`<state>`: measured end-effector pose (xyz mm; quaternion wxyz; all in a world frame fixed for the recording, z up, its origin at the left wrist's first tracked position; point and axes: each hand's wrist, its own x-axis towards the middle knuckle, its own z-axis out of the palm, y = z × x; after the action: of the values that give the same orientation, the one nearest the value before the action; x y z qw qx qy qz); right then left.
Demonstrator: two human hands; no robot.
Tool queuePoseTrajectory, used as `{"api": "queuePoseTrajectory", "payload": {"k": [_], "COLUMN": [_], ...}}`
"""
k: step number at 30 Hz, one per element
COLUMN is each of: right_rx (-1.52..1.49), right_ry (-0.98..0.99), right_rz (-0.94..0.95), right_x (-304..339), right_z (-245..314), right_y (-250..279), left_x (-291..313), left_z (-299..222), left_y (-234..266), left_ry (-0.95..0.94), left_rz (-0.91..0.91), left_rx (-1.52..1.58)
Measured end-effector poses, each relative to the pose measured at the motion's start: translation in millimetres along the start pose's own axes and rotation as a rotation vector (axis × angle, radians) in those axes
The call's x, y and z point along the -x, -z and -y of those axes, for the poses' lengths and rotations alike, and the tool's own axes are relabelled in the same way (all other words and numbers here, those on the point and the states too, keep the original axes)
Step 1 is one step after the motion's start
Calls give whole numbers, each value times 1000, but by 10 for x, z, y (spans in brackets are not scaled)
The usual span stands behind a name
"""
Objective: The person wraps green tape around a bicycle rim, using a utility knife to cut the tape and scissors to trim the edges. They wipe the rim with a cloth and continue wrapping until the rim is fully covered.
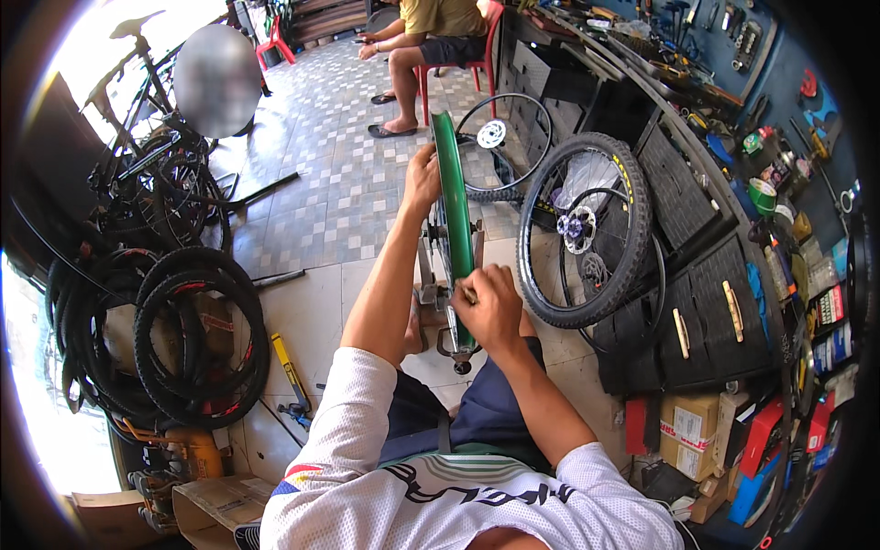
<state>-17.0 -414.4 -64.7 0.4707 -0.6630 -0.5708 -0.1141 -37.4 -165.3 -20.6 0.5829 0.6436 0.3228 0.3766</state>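
Note:
A bare wheel rim [448,156] with a shiny green inner band stands upright in front of me, edge toward me. It sits in a metal wheel stand [427,266] between my legs. My left hand [422,179] is closed at the far left side of the rim, its fingertips partly hidden by it. Nearer to me, my right hand [490,310] is closed in a pinch against the rim's right edge. A small brownish end shows between its fingers, too little to name.
Tyres [197,339] are piled on the left, below bicycles. A tyred wheel with a disc rotor [527,247] leans against black drawers at right; another wheel [548,137] stands behind. A yellow tool [290,371] lies on the floor. Someone sits on a red chair [495,55]. A crowded workbench [678,82] runs along the right.

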Motion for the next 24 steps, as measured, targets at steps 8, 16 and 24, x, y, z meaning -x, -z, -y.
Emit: {"api": "queuePoseTrajectory", "payload": {"k": [8,16,24], "right_rx": [6,-22,-23], "right_ry": [-61,-233,-373], "right_rz": [71,325,511], "right_x": [-646,-2037,-2688], "right_z": [62,-169,-458], "right_y": [-41,-386,-581], "left_x": [429,2227,2708], "left_z": [485,1235,2912], "left_y": [-2,41,115], "left_ry": [-519,-393,-62], "left_rz": [-143,104,592], "left_rx": [-379,-481,-776]}}
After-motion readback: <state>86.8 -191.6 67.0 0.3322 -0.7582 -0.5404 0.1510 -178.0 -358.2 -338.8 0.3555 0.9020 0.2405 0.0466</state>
